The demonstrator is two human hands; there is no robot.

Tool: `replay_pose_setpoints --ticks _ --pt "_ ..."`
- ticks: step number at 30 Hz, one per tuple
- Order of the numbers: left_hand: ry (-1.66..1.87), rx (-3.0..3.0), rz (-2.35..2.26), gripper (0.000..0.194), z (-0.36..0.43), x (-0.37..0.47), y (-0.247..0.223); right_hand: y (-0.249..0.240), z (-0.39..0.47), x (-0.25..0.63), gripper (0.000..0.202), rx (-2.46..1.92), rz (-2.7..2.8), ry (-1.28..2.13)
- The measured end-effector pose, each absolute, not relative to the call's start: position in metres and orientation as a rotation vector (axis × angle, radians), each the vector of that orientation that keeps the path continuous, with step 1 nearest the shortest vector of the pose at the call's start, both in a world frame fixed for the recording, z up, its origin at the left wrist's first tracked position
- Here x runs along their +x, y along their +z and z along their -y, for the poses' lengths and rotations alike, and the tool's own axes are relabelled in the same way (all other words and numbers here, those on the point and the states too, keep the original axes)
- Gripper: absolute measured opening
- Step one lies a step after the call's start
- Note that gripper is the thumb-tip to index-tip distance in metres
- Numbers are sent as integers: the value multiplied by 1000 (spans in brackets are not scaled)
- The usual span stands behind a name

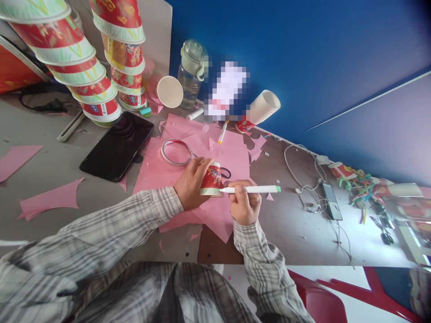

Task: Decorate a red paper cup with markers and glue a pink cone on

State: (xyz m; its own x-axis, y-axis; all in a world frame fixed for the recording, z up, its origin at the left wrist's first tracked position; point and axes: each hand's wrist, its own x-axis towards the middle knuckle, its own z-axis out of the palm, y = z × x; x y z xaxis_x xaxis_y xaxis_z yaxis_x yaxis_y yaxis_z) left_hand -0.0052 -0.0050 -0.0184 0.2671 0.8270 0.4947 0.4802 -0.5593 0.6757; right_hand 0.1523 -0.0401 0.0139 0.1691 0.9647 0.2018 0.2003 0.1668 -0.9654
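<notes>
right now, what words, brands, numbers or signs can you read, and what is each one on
None can be read.
Left cup stack: small print, too small to read.
Right cup stack: also too small.
Held cup: printing too blurred.
Pixelated patch: unreadable.

1. Decent room right of the bare right hand (245, 204), over smooth grey tabletop (281, 220), til the tangled white cables (314, 207).
2. Forward-left: flat black phone (117, 146), then tall red-and-white paper-cup towers (128, 56) blocking.
3. Straight ahead, upright blue partition (303, 58).
</notes>
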Motion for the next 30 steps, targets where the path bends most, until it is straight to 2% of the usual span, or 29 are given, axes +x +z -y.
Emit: replay_pose_setpoints --ticks 5,11,16,30 --pt "1194 2155 -1197 73 5 -5 -17 14 44 153 20 -1237 1275 918" --pt "1179 2144 -1213 80 5 -5 -17 12 38 152 19 -1211 1157 925" --pt "1201 2148 -1203 77 5 -5 -18 9 34 150 22 -1146 1168 973" --pt "1178 2152 -1218 75 6 -5 -14 6 35 151 22 -1204 1238 913"
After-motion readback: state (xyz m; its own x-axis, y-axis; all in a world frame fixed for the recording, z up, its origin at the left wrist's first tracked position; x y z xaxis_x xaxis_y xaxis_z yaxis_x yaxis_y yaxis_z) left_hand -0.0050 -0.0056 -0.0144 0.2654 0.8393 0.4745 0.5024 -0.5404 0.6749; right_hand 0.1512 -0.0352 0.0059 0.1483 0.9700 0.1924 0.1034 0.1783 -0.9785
